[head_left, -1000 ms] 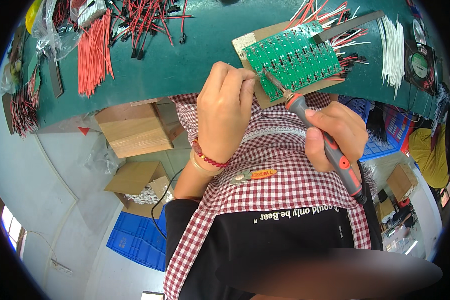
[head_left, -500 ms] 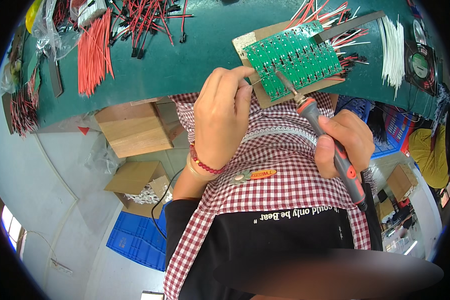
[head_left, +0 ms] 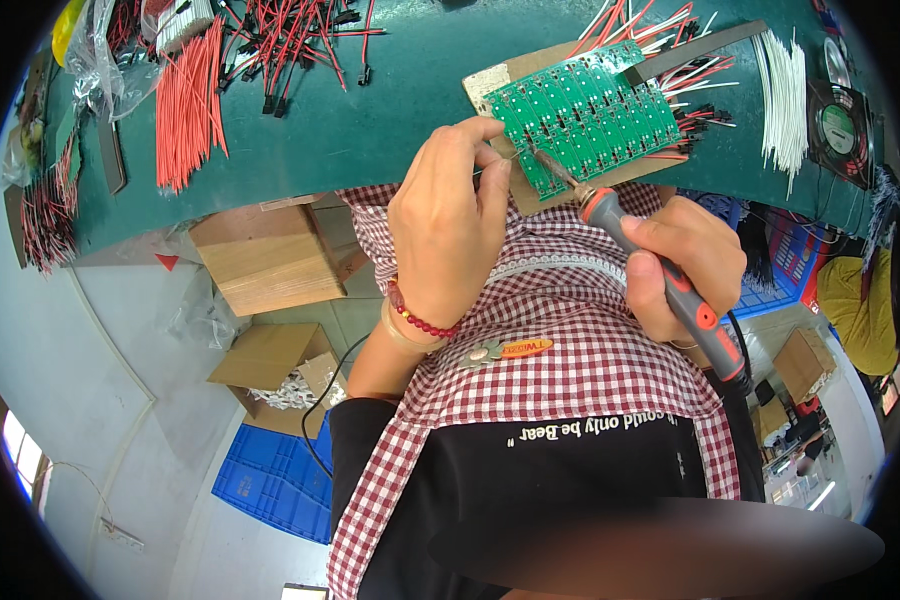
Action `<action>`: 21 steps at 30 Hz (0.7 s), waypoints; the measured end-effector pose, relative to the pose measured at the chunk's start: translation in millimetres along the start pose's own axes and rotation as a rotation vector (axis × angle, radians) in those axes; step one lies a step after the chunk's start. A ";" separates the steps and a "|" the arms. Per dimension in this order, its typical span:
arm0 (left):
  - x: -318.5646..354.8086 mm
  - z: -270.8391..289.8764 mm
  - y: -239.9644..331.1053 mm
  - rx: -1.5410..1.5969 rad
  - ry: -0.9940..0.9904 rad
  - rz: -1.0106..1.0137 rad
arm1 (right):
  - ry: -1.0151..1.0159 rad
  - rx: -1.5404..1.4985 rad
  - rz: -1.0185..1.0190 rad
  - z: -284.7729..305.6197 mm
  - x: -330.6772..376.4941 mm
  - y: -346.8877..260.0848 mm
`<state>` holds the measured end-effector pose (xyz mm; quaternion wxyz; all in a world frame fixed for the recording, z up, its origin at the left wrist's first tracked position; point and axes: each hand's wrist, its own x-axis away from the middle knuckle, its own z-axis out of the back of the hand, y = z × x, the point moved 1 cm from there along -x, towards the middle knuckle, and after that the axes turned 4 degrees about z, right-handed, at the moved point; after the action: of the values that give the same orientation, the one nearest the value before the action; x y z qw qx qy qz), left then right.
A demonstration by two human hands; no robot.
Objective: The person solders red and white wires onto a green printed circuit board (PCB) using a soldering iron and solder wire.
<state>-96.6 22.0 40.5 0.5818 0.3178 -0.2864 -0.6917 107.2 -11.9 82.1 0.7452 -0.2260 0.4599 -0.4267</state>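
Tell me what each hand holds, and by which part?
Right hand grips the soldering iron by its grey handle. Left hand pinches something thin, possibly solder wire; unclear.

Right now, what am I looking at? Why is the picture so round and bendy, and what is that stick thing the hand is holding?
The picture comes from a small camera worn on a person's head, looking down at their own two hands. Its wide lens bends straight edges, so the green table looks curved. The right hand grips a soldering iron, a hot pen-like tool with a grey and orange handle. Its tip rests on a green circuit board lying on a piece of cardboard. The left hand pinches what looks like a thin wire at the board's edge. Bundles of red wires and white wires lie on the table too.
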 end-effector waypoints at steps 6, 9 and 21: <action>-2.3 1.1 5.8 0.012 -0.035 0.018 | -0.038 -0.058 -0.084 7.6 -12.6 4.2; -0.2 0.4 6.7 0.037 -0.049 0.037 | -0.041 -0.059 -0.080 9.2 -9.8 4.4; 5.2 3.4 5.5 0.069 0.015 0.027 | 0.129 -0.077 -0.026 18.1 4.4 3.3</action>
<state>-96.4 16.1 46.3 0.5817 0.3391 -0.3100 -0.6712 125.4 -14.9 86.1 0.6990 -0.2324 0.5201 -0.4323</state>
